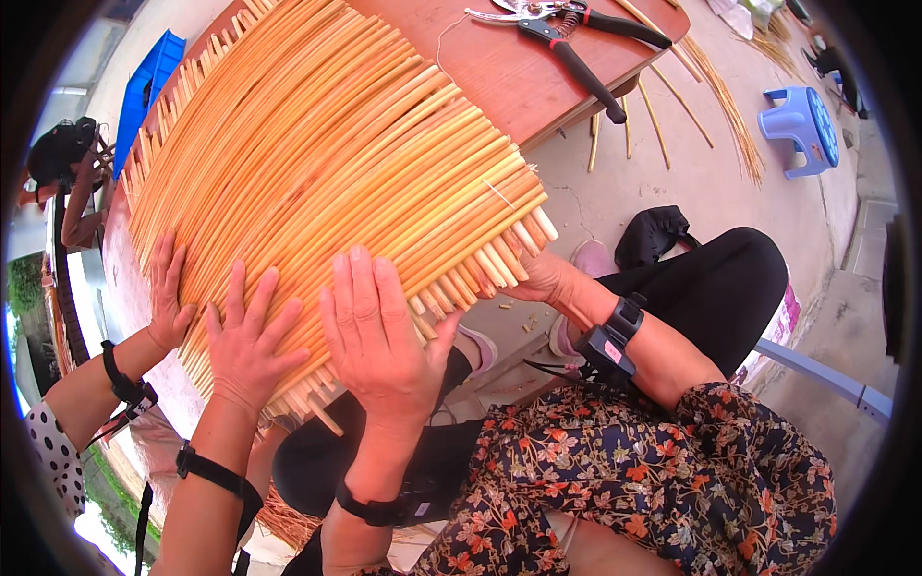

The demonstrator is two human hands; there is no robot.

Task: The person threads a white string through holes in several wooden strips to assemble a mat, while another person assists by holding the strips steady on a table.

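A large mat of thin yellow-brown sticks, laid side by side, fans across the table and past its near edge. My left hand lies flat on the near part, fingers stretched out together and thumb apart. At the mat's right edge, my right hand holds the stick ends from beneath; most of its fingers are hidden. To the left of my left hand, a co-worker's two hands, one nearer me and one farther left, rest spread on the sticks. Uneven stick ends stick out along the right edge.
Pruning shears with black handles lie on the reddish table. Loose stalks hang past its right side. A blue plastic stool stands on the floor at the right. A blue crate is at the far left.
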